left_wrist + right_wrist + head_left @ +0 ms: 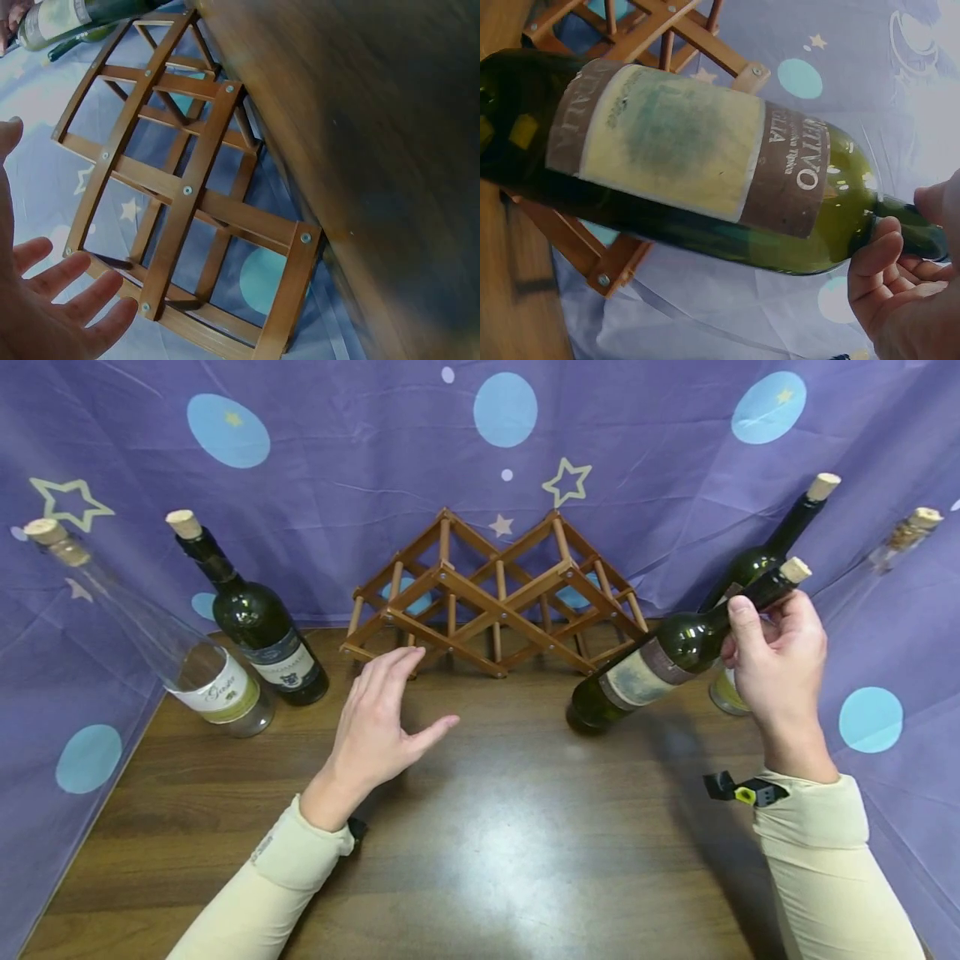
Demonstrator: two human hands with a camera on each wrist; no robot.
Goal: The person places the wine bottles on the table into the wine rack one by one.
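My right hand (783, 664) grips a dark green wine bottle (648, 672) by its neck, thumb on the near side. The bottle leans, its corked end up to the right and its base low to the left; I cannot tell if the base touches the table. In the right wrist view its brown and cream label (675, 142) faces the camera. My left hand (378, 714) holds nothing, fingers extended and thumb spread, just in front of the left part of the folding wooden wine rack (501, 610). No bottle lies in the rack.
On the left stand a clear corked bottle (217, 685) and a dark green corked bottle (258, 618). Behind my right hand are another dark bottle (787, 531) and a clear bottle (873, 560). A purple cloth (375, 468) hangs behind the wooden table (480, 827).
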